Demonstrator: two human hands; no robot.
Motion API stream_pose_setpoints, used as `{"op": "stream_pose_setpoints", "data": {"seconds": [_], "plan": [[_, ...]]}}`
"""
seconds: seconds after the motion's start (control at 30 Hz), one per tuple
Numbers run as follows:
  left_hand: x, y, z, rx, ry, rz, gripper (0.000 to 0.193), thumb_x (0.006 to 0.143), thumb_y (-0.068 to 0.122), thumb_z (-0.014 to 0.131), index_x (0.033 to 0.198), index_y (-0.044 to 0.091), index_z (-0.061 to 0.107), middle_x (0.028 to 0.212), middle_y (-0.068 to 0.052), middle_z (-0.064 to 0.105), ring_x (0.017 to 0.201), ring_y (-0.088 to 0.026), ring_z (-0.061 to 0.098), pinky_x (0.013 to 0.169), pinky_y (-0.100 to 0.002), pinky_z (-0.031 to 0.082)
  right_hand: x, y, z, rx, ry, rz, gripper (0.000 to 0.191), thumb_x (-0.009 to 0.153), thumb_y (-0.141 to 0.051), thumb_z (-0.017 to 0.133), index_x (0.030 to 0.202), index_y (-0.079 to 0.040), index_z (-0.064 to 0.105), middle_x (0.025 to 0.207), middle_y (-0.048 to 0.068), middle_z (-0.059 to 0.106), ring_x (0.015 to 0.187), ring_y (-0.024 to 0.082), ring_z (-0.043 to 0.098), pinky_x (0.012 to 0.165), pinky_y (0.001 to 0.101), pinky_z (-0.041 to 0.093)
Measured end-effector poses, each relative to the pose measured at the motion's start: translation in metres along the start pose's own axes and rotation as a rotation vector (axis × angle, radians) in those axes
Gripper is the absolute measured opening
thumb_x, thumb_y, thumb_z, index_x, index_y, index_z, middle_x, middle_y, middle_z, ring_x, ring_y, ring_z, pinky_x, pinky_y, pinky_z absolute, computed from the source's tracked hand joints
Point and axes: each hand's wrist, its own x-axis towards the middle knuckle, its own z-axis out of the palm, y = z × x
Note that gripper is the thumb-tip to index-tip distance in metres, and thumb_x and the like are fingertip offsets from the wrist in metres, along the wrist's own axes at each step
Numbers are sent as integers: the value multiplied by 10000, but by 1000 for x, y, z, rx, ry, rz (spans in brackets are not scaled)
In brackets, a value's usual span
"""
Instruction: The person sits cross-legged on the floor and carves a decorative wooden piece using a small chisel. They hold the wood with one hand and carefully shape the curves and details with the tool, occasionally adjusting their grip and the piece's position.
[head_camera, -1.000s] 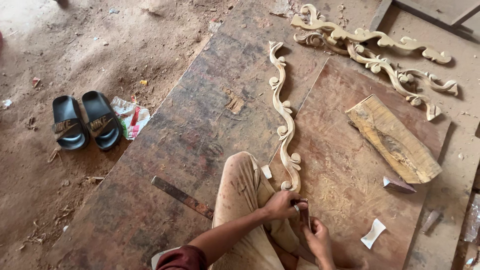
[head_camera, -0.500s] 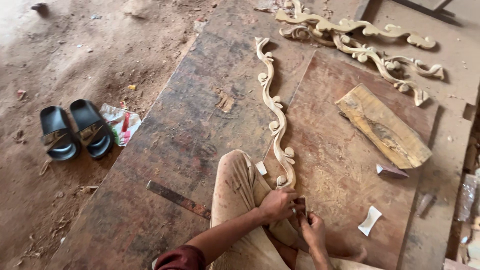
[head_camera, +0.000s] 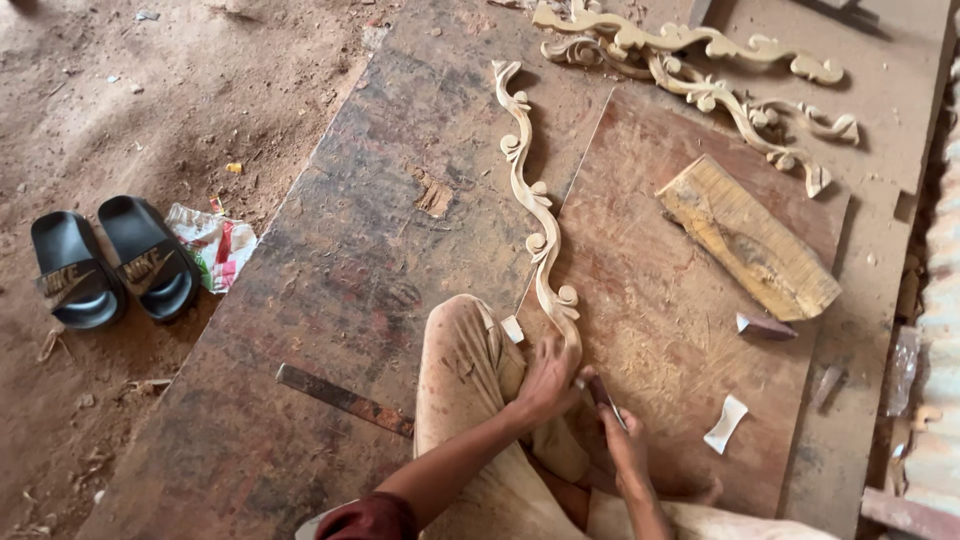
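1. The carved wooden scroll (head_camera: 535, 215) lies lengthwise on the brown board (head_camera: 680, 330), its near end at the person's knee.
2. The left hand (head_camera: 548, 378) presses down on that near end, fingers curled over the wood.
3. The right hand (head_camera: 625, 445) is clenched around a small chisel (head_camera: 603, 392), whose tip meets the carving just beside the left hand.
4. A rough wooden block (head_camera: 748, 238) lies on the same board, well apart.
5. More carved pieces (head_camera: 700, 70) lie at the far end.
6. Black sandals (head_camera: 110, 260) sit on the dirt, far left.
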Motion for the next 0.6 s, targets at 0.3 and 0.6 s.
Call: {"op": "stream_pose_setpoints", "data": {"seconds": [0.3,0.6], "plan": [[19,2,-6,283,197,-134,1060,706,204,835,1498,-161,234,1440,-284,359,1308,-440,366,1046,-573,340,-9,-6,41,-116,-70,-67,280,928,-282,683,915,-17,772,722,12,705,629,78,574,570,272,450],[11,12,-9,291,214,-125,792,693,137,821,1356,-59,434,1267,-209,486,1198,-392,475,983,-486,450,-28,-23,52,63,-56,48,290,919,-291,671,931,-24,784,791,28,731,693,112,609,652,286,459]]}}
